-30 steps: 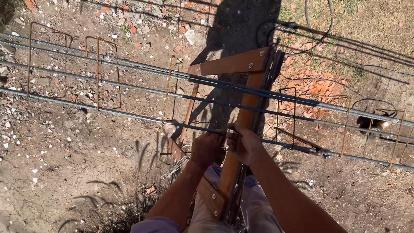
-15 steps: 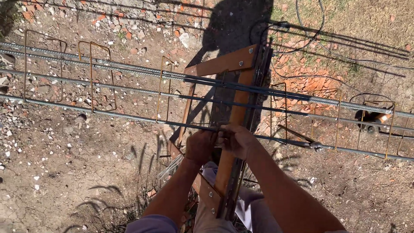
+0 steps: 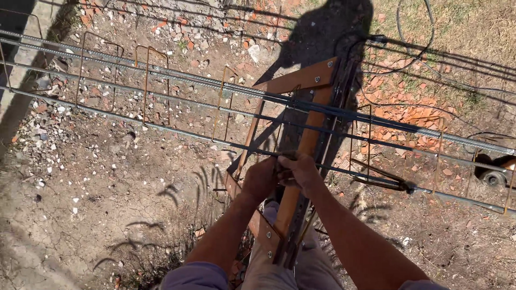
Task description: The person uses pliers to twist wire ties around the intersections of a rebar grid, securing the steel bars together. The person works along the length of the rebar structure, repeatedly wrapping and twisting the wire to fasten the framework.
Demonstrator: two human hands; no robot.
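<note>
Both hands meet at the nearest rebar [image 3: 177, 130] of the cage, where it crosses the wooden trestle [image 3: 301, 156]. The bar's long axis runs left to right. The left hand [image 3: 260, 179] is curled shut around it; the right hand [image 3: 302, 172] — just right of it, touching — pinches something thin at the bar, too small to tell.

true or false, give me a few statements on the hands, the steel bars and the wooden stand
1. Both hands, left hand and right hand, meet at the nearest long ribbed steel bar. True.
2. The bars rest across an orange-brown wooden trestle frame. True.
3. The ground is smooth concrete. False: cracked dirt with brick rubble.
4. Thin rusty rectangular wire stirrups ring the bars. True.
5. The left hand hangs free. False: it is at the bar.
</note>
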